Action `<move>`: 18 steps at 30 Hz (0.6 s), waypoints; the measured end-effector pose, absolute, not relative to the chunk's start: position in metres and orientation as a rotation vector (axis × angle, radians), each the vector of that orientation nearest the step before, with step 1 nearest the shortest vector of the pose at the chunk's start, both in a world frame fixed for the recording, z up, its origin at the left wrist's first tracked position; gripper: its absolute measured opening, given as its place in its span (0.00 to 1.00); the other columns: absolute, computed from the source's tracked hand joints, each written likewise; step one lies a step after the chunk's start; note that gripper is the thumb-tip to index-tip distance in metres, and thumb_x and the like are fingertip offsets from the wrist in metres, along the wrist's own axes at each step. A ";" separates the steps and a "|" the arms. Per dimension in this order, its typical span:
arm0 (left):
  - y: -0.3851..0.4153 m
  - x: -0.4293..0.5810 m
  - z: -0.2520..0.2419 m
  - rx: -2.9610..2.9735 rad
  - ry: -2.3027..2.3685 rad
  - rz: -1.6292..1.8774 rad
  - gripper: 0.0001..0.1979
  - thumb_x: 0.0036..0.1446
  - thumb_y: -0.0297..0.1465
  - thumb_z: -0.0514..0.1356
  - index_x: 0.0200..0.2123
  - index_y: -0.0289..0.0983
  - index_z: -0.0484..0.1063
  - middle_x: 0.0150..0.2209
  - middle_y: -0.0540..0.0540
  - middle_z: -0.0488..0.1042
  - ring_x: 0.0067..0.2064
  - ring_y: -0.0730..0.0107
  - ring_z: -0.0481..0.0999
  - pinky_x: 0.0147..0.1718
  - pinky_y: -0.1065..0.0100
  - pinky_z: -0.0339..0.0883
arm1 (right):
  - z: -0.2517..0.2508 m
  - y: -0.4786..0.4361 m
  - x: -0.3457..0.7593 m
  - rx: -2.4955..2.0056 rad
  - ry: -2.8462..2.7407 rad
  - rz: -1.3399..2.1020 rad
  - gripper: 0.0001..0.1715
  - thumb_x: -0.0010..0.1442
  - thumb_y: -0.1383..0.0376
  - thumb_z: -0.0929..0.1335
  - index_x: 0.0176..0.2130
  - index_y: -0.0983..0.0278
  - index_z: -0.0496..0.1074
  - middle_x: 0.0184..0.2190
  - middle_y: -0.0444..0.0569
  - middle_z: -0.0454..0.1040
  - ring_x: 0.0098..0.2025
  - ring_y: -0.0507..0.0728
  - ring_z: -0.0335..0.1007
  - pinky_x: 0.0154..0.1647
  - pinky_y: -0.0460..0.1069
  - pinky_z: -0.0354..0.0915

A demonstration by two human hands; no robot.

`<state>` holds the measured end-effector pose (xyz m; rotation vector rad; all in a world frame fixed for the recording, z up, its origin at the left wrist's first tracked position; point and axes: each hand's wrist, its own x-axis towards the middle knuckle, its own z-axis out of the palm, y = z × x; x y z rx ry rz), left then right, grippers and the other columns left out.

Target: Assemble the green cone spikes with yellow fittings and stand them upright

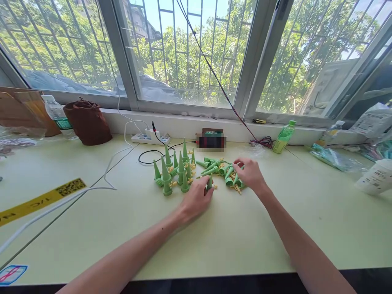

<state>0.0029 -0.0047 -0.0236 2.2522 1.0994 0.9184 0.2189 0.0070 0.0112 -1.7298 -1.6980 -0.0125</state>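
Observation:
My left hand (197, 197) is closed around an upright green plant watering spike (210, 182) with a small yellow valve at its side, low at the table. To its left stand several green watering spikes (165, 179), points up, with yellow valves near their bases. My right hand (249, 174) is at the right edge of a loose heap of spikes (213, 166) lying on their sides, mixed with yellow valves (237, 188). Its thumb and fingers pinch a green spike of the heap, whose far part the fingers hide.
Behind the spikes are a power strip (150, 138) with cables and a blurred-out dark device (211, 141). A green bottle (284, 136) leans at the back right; a white container (377, 177) stands far right. At left are a brown pouch (87, 122), yellow tape (43, 201) and a white cable.

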 end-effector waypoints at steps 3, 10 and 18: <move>-0.005 0.003 -0.024 2.254 1.070 0.908 0.04 0.60 0.30 0.53 0.35 0.38 0.67 0.29 0.49 0.71 0.26 0.70 0.68 0.29 0.69 0.61 | 0.017 0.006 0.224 -1.774 -1.817 0.029 0.08 0.58 0.68 0.66 0.32 0.62 0.76 0.27 0.48 0.78 0.30 0.55 0.71 0.35 0.48 0.61; -0.004 0.003 -0.024 2.243 1.068 0.887 0.05 0.61 0.31 0.52 0.37 0.38 0.68 0.27 0.50 0.70 0.25 0.70 0.67 0.29 0.68 0.62 | 0.012 0.011 0.225 -1.882 -1.994 0.095 0.11 0.56 0.74 0.65 0.33 0.64 0.77 0.34 0.52 0.78 0.38 0.57 0.72 0.36 0.47 0.61; 0.000 0.004 -0.026 2.221 1.090 0.891 0.06 0.61 0.31 0.53 0.31 0.38 0.65 0.27 0.49 0.69 0.27 0.69 0.68 0.30 0.68 0.61 | 0.007 0.018 0.219 -2.077 -2.080 0.074 0.12 0.55 0.73 0.66 0.40 0.64 0.72 0.40 0.52 0.77 0.42 0.58 0.71 0.36 0.46 0.59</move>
